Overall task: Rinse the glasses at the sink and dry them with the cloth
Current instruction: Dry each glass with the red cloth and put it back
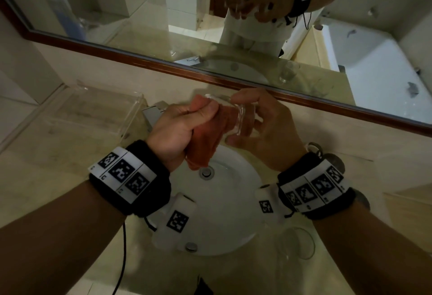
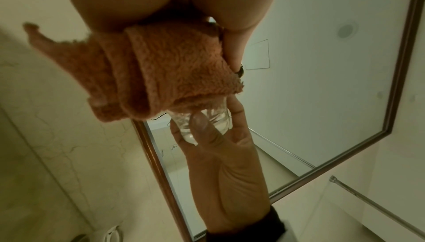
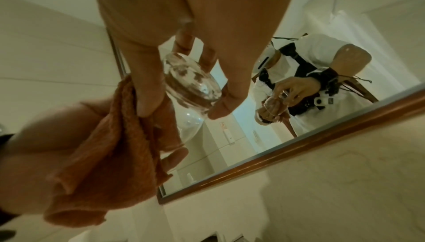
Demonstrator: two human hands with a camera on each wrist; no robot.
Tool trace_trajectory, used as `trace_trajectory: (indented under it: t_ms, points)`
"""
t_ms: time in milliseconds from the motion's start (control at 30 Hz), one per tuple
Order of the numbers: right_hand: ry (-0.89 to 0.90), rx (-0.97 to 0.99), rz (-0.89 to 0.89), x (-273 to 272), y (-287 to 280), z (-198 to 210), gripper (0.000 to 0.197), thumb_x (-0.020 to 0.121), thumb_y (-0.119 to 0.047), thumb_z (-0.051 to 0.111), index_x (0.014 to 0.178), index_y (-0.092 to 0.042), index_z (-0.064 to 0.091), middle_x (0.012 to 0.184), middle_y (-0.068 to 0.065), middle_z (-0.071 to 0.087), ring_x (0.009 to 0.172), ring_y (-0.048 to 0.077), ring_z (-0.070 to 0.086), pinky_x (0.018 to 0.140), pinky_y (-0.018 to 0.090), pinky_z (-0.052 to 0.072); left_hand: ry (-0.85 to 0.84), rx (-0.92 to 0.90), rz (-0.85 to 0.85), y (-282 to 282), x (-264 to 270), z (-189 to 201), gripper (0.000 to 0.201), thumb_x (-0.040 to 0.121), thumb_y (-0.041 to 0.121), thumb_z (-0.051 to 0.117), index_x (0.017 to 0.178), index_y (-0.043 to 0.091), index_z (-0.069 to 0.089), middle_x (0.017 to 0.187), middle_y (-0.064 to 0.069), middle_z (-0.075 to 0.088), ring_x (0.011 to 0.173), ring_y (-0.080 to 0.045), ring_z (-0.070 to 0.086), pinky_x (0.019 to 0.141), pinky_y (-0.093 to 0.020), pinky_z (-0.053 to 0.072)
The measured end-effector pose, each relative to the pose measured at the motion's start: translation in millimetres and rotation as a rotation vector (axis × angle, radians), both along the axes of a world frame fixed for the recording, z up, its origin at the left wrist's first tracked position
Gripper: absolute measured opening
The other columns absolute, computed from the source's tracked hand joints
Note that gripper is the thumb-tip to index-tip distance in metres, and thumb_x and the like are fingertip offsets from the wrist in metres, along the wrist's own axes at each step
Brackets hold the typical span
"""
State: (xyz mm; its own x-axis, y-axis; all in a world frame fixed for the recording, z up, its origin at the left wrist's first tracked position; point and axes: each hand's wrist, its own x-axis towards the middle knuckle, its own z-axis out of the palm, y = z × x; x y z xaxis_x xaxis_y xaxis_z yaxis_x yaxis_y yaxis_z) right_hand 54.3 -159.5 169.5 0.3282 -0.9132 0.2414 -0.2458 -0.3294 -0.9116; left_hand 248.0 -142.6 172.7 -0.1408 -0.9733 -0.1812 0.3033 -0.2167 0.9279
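Left hand (image 1: 174, 131) clenched cloth (image 1: 205, 145) at glass (image 1: 238, 119) 9 o'clock | right hand (image 1: 261, 131) gripped base | glass slippery, fragile; hold base.

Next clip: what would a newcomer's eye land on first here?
First the orange cloth, gripped in the left hand and pushed into a clear glass that the right hand holds by its base, above the white sink. Then the wood-framed mirror behind, reflecting both hands, and another glass on the counter beside the right wrist.
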Motion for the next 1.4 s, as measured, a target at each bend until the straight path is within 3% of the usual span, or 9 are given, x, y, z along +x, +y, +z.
trace_trajectory:
  t_ms: [167,300,400,600,733,833,1000,1167,1400]
  points:
    - [-0.067,0.259,-0.1,7.7,3.5,14.3,0.027,0.092,-0.028,0.07,0.114,-0.017,0.059,0.107,0.0,0.067,0.084,0.01,0.072,0.068,0.035,0.063,-0.017,-0.045,0.0,6.3,-1.2,2.5,0.039,0.081,0.037,0.07,0.094,0.0,0.073,0.07,-0.013,0.072,0.054,-0.023,0.065,0.055,-0.031,0.051]
    - [-0.041,0.391,-0.092,9.9,4.2,16.3,0.041,0.096,-0.045,0.054,0.107,-0.007,0.062,0.09,0.02,0.072,0.066,0.026,0.073,0.059,0.038,0.062,-0.02,-0.046,0.014,9.8,-4.0,7.7,0.033,0.085,0.032,0.069,0.089,-0.001,0.071,0.062,-0.01,0.07,0.051,-0.021,0.065,0.048,-0.026,0.049]
    - [-0.062,0.199,-0.057,4.2,6.6,10.6,0.027,0.089,-0.023,0.075,0.112,-0.016,0.062,0.103,0.002,0.07,0.082,0.017,0.074,0.068,0.032,0.062,-0.03,-0.04,0.032,9.8,-4.0,9.9,0.045,0.087,0.033,0.068,0.1,-0.009,0.069,0.065,-0.014,0.068,0.049,-0.022,0.063,0.045,-0.025,0.048]
    - [-0.035,-0.027,0.023,-10.7,9.0,-0.4,0.064,0.057,-0.003,0.091,0.113,-0.02,0.064,0.125,-0.003,0.065,0.115,0.02,0.066,0.089,0.051,0.06,0.002,-0.005,-0.017,17.3,-11.2,10.6,0.05,0.087,0.031,0.06,0.109,-0.014,0.064,0.063,-0.012,0.069,0.046,-0.019,0.064,0.041,-0.023,0.048]
    - [-0.104,0.155,-0.065,-6.8,14.8,6.0,0.046,0.076,-0.037,0.085,0.114,-0.027,0.061,0.116,-0.002,0.066,0.098,0.016,0.072,0.079,0.038,0.063,-0.012,-0.037,-0.017,19.6,-13.2,7.6,0.04,0.088,0.031,0.066,0.098,-0.007,0.069,0.06,-0.01,0.068,0.049,-0.022,0.062,0.047,-0.026,0.049]
    - [-0.091,0.433,-0.089,-4.2,17.6,9.3,0.047,0.092,-0.054,0.053,0.111,-0.011,0.06,0.096,0.011,0.073,0.078,0.025,0.076,0.07,0.042,0.064,-0.007,-0.028,0.001,20.4,-15.1,6.6,0.036,0.084,0.031,0.069,0.095,-0.004,0.07,0.062,-0.014,0.067,0.049,-0.024,0.061,0.047,-0.027,0.049]
    - [-0.083,0.326,-0.039,-11.9,20.9,1.4,0.015,0.096,-0.026,0.067,0.105,-0.017,0.059,0.096,0.004,0.071,0.08,0.026,0.074,0.07,0.04,0.064,-0.023,-0.001,0.015,18.9,-18.5,4.2,0.05,0.083,0.033,0.066,0.109,-0.01,0.067,0.068,-0.017,0.066,0.052,-0.026,0.062,0.048,-0.029,0.048]
    - [-0.013,0.083,-0.044,-31.1,25.7,-7.1,0.061,0.063,-0.001,0.091,0.113,-0.022,0.063,0.116,-0.007,0.067,0.102,0.017,0.07,0.082,0.044,0.063,-0.004,0.061,-0.051,20.4,-26.1,1.3,0.053,0.089,0.038,0.065,0.118,-0.007,0.063,0.083,-0.027,0.063,0.053,-0.03,0.061,0.042,-0.031,0.048]
    - [-0.024,0.026,-0.129,-55.9,26.6,-7.7,0.067,0.058,0.001,0.092,0.114,-0.025,0.066,0.127,-0.005,0.063,0.116,0.017,0.064,0.089,0.044,0.061,0.061,0.103,-0.128,11.0,-45.6,-6.9,0.066,0.08,0.045,0.066,0.122,-0.006,0.062,0.088,-0.023,0.068,0.061,-0.035,0.063,0.059,-0.042,0.057]
